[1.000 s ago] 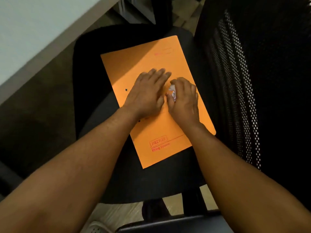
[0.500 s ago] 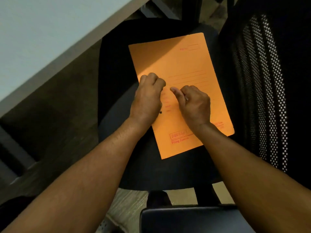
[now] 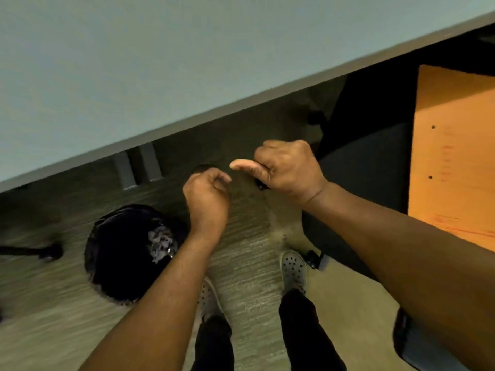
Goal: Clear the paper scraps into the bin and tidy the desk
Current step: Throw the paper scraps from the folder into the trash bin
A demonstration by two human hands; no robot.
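My left hand (image 3: pixel 207 199) hovers above the carpet with its fingers curled in; nothing shows inside it. My right hand (image 3: pixel 288 167) is a closed fist with the thumb sticking out to the left, and the paper scrap it closed on earlier is hidden inside. Both hands are just right of and above the round bin (image 3: pixel 120 263), which has a black liner. Torn paper scraps (image 3: pixel 160 243) lie inside the bin. The grey desk top (image 3: pixel 134 76) fills the upper left. An orange folder (image 3: pixel 452 156) lies on the chair seat at the right.
The black office chair (image 3: pixel 375 162) stands at the right, with a caster (image 3: pixel 313 258) beside my right shoe (image 3: pixel 293 269). My left shoe (image 3: pixel 209 295) stands next to the bin. A desk leg (image 3: pixel 139 167) rises behind the hands. Another chair base foot (image 3: pixel 48 251) reaches in from the left.
Both hands lifted off the orange folder as closed fists and swung left, over the carpet beside the bin. My view turned left and down, from the chair seat to the floor and bin.
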